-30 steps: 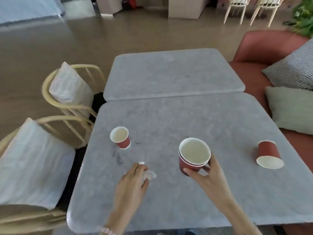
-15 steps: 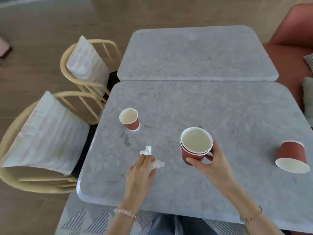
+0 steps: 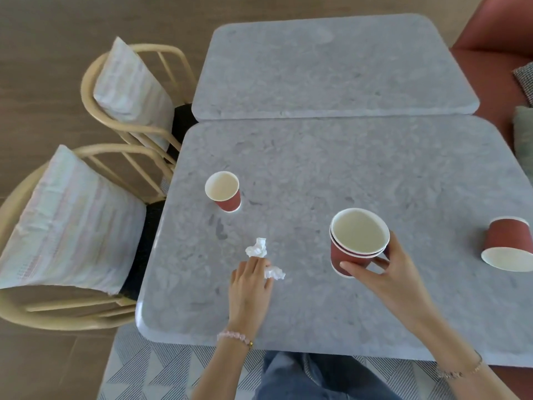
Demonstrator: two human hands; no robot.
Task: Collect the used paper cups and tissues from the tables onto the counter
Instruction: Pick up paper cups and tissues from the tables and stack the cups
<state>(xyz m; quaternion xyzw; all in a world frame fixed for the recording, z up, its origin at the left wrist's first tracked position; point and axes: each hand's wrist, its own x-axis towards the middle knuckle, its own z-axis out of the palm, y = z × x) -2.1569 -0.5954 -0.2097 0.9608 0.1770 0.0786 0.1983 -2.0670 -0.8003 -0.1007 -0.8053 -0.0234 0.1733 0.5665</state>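
Note:
My right hand (image 3: 383,277) grips two stacked red paper cups (image 3: 356,241), white inside, just above the grey marble table (image 3: 317,168). My left hand (image 3: 251,280) rests on the table with its fingers closed on a crumpled white tissue (image 3: 274,272). A second piece of crumpled tissue (image 3: 256,248) lies at my fingertips; whether it is joined to the first I cannot tell. A small red cup (image 3: 223,190) stands upright farther left. Another red cup (image 3: 507,243) lies on its side at the right edge, mouth toward me.
A second marble table (image 3: 331,67) abuts the far side. Two rattan chairs with pale cushions (image 3: 72,223) (image 3: 129,85) stand at the left. A red sofa with cushions (image 3: 516,90) runs along the right. A patterned rug (image 3: 150,370) lies under the table.
The view has tilted down and nearer to the table. My left hand has closed on the tissue and more of it shows past my fingers. My right hand keeps hold of the stacked cups.

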